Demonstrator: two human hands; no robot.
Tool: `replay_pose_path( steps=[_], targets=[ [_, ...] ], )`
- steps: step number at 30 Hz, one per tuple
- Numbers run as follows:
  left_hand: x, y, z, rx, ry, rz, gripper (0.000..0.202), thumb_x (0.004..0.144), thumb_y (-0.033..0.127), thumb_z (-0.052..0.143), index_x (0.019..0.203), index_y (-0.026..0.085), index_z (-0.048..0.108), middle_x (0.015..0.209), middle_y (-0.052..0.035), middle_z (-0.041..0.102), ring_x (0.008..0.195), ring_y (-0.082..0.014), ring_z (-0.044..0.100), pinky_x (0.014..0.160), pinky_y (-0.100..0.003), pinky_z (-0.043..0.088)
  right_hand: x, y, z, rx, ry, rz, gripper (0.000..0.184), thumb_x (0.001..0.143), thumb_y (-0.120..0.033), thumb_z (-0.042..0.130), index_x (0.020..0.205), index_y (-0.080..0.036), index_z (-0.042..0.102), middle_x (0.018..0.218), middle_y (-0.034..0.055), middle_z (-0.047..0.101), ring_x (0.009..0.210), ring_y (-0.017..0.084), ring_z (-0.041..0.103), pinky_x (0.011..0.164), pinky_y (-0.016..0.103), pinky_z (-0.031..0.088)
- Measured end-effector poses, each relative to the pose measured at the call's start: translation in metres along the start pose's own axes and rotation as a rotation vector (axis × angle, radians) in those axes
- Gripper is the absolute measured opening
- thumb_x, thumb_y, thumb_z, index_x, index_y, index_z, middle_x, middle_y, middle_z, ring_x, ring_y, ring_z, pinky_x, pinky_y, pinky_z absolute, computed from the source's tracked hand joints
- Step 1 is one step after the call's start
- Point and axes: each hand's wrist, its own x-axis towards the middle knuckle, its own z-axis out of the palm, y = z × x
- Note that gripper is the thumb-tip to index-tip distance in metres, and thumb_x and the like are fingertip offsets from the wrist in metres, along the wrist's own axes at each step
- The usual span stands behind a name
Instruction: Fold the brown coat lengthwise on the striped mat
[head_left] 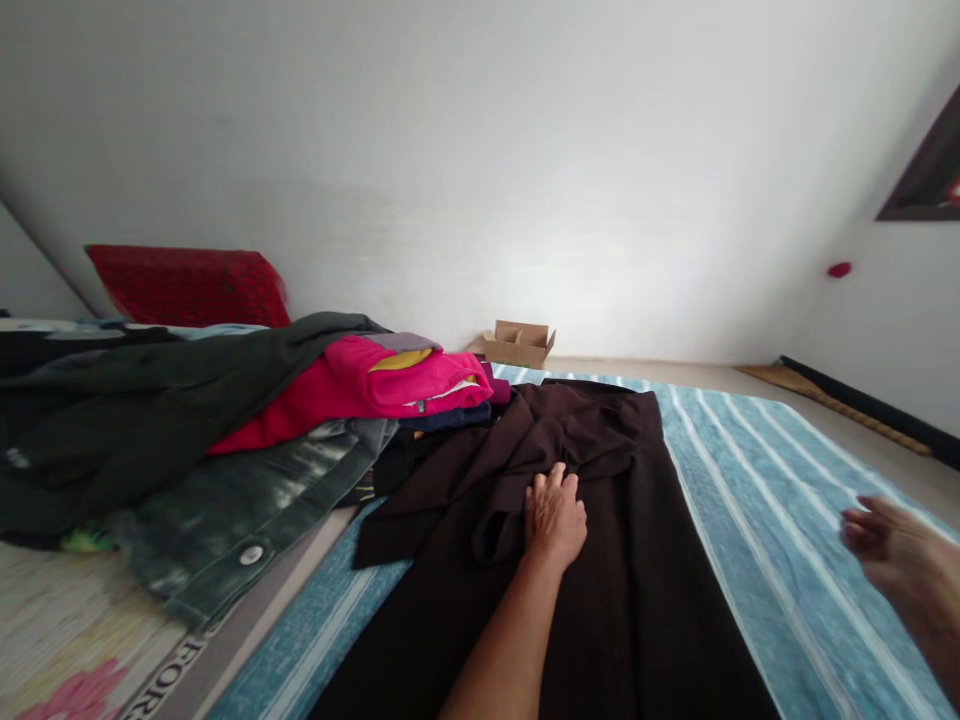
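Observation:
A long dark brown garment [600,560] lies spread over a blue striped cloth [750,470], its upper part bunched and folded. My left hand [553,515] rests on the middle of it, fingers slightly bent against the fabric, beside an open tube-like end that looks like a sleeve [496,530]. Off to the right, my right hand [889,545] is over the striped cloth, away from the garment. It is blurred, with loosely bent fingers and nothing visible in them.
On the left lies a clothes heap: a dark green garment [195,390], a bright pink one [375,385] and a grey denim piece [262,510] with a metal button. Behind are an open cardboard box [517,345] and a red patterned item [191,285] near the white wall.

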Motion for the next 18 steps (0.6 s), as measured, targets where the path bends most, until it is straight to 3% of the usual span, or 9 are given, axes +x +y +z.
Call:
replay_pose_path(
  steps=[1,3,6,10,14,16,18],
  targets=[
    [0.000,0.000,0.001,-0.005,0.015,0.004,0.024,0.079,0.022,0.053,0.102,0.023,0.059,0.134,-0.0018,0.047,0.110,-0.0262,0.047,0.090,-0.044,0.041,-0.013,0.004,0.016,0.019,0.043,0.064,0.020,0.057,-0.038,0.074,0.055,-0.028,0.056,0.055,0.0060,0.054,0.041,0.015,0.050,0.034,0.032,0.039],
    [-0.001,0.002,0.001,-0.036,0.064,0.013,0.016,0.079,0.020,0.052,0.093,0.021,0.061,0.128,-0.0023,0.053,0.106,-0.0253,0.050,0.087,-0.042,0.042,-0.047,0.003,0.060,0.022,-0.118,0.124,0.025,0.049,-0.032,0.078,0.066,-0.022,0.063,0.064,0.0069,0.062,0.047,0.014,0.055,0.039,0.029,0.044],
    [0.002,0.005,-0.004,-0.137,0.181,0.042,0.017,0.081,0.012,0.046,0.083,0.019,0.061,0.102,-0.0042,0.064,0.091,-0.0189,0.057,0.081,-0.032,0.045,-0.101,-0.013,0.137,0.017,-0.489,0.030,0.032,0.052,-0.039,0.077,0.071,-0.016,0.064,0.065,0.0054,0.065,0.046,0.011,0.054,0.039,0.023,0.040],
    [0.012,0.001,-0.033,-0.257,0.414,0.041,0.023,0.083,0.011,0.042,0.069,0.018,0.058,0.071,-0.0027,0.061,0.068,-0.0126,0.057,0.067,-0.023,0.044,-0.159,-0.032,0.227,0.079,-0.852,-0.075,0.029,0.060,-0.040,0.073,0.071,-0.015,0.063,0.046,-0.0020,0.056,0.039,0.010,0.048,0.039,0.021,0.035],
    [0.023,-0.040,-0.070,-0.274,0.687,-0.196,0.017,0.082,0.014,0.045,0.076,0.018,0.060,0.077,-0.0036,0.062,0.074,-0.0145,0.058,0.072,-0.024,0.045,-0.193,-0.029,0.295,0.138,-0.990,-0.154,0.022,0.065,-0.035,0.067,0.070,-0.015,0.061,0.048,-0.0031,0.055,0.038,0.010,0.049,0.038,0.020,0.035],
    [0.024,-0.068,-0.080,-0.205,0.670,-0.391,0.016,0.078,0.012,0.049,0.087,0.017,0.062,0.090,-0.0067,0.064,0.086,-0.0187,0.059,0.080,-0.028,0.046,-0.201,-0.019,0.320,0.020,-1.053,-0.186,0.015,0.070,-0.030,0.061,0.072,-0.015,0.060,0.050,-0.0027,0.056,0.039,0.010,0.052,0.037,0.018,0.036],
    [0.023,-0.092,-0.080,-0.132,0.553,-0.529,0.025,0.076,0.013,0.052,0.099,0.015,0.061,0.105,-0.0102,0.063,0.100,-0.0234,0.057,0.088,-0.033,0.044,-0.205,-0.006,0.338,-0.132,-1.086,-0.210,0.011,0.072,-0.023,0.055,0.077,-0.015,0.061,0.060,-0.0006,0.061,0.039,0.010,0.054,0.037,0.018,0.037]
  ],
)
